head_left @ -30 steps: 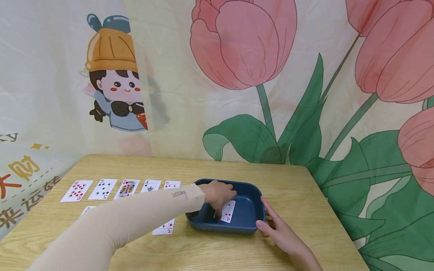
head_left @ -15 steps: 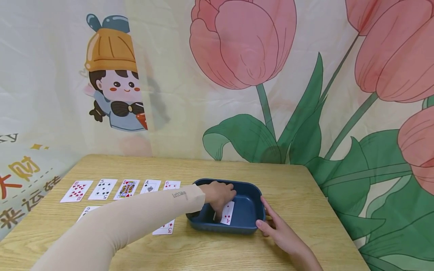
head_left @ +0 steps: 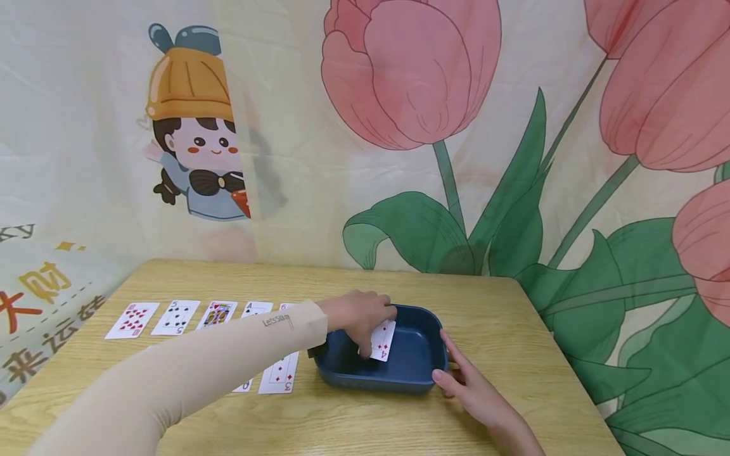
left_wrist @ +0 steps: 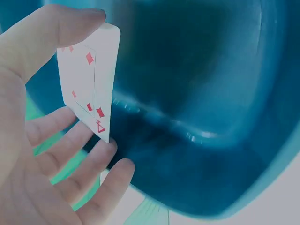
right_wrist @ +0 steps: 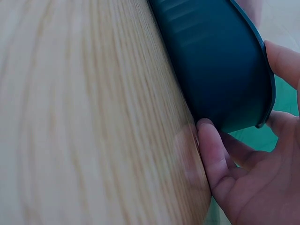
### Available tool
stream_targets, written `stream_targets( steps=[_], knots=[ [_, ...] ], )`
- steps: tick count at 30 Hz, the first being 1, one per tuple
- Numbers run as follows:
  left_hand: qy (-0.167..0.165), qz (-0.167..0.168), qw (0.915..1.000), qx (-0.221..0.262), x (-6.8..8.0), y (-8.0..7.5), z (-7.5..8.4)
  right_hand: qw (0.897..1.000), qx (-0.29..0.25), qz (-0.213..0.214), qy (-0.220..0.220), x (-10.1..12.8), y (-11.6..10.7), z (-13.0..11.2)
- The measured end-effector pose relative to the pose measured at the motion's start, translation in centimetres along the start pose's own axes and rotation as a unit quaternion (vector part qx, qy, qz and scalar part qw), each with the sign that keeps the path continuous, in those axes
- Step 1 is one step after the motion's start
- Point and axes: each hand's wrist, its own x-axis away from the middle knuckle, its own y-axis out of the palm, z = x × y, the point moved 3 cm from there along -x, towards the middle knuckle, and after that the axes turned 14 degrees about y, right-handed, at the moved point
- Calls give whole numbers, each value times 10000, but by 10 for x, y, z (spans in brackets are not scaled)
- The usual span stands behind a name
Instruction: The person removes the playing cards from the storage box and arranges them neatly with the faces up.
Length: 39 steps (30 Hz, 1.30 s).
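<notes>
A playing card marked 4 with red diamonds [head_left: 383, 345] is held at its edges by my left hand [head_left: 362, 316], over the left part of a dark blue box [head_left: 393, 382]. In the left wrist view the thumb is on one edge of the card [left_wrist: 105, 75] and fingertips are at the opposite edge. My right hand [head_left: 470, 386] grips the box's right end. Its thumb is at the near corner and its fingers lie along the outer wall, as the right wrist view also shows on the box [right_wrist: 220, 65].
Left of the box, face-up cards lie in rows on the wooden table [head_left: 365, 421]: a ten of hearts [head_left: 132, 320], a five [head_left: 175, 318], a king [head_left: 217, 315], an ace [head_left: 256, 308] and a three of diamonds [head_left: 279, 375]. My sleeved left arm [head_left: 171, 386] covers others. A printed cloth [head_left: 296, 158] hangs behind.
My left hand has risen slightly, lifting the card from low in the box. The right hand stays at the box's end.
</notes>
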Motion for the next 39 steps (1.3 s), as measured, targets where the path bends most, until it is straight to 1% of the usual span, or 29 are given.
stream_targets(
  steps=[2, 4, 7, 10, 13, 16, 20, 25, 28, 32, 36, 39],
  knots=[
    [-21, 220, 9997, 140, 8, -5, -4, 10000, 16, 2, -4, -1, 0, 0],
    [-42, 455, 9982, 379, 15, -11, -8, 10000, 31, 9, -10, -1, 1, 0],
    [-29, 778, 9941, 755, 27, -20, -14, 10000, 78, 18, -40, -1, 1, 0],
    [13, 1029, 9889, 1071, 41, -32, -20, 9999, 122, 15, -91, -1, 2, 0],
    [53, 1253, 9855, 1145, 59, -43, -27, 9998, 140, -12, -142, -1, 3, -1],
    [3, 1450, 9833, 1096, 79, -49, -36, 9998, 144, -38, -139, -1, 4, -2],
    [-91, 1629, 9812, 1034, 106, -52, -46, 9998, 123, -61, -117, -2, 4, -1],
    [-229, 1761, 9782, 1075, 139, -55, -53, 9999, 100, 8, -39, 0, 3, 2],
    [-369, 1862, 9760, 1070, 164, -54, -60, 9999, 116, 21, -2, 0, 5, 3],
    [-586, 1935, 9742, 1003, 200, -46, -69, 9999, 103, 7, 52, -1, 8, 3],
    [-700, 2011, 9720, 991, 234, -30, -76, 9999, 73, 58, 113, 0, 7, 5],
    [-847, 2046, 9699, 1013, 262, -13, -84, 9999, 59, 61, 103, 0, 5, 5]
  ],
)
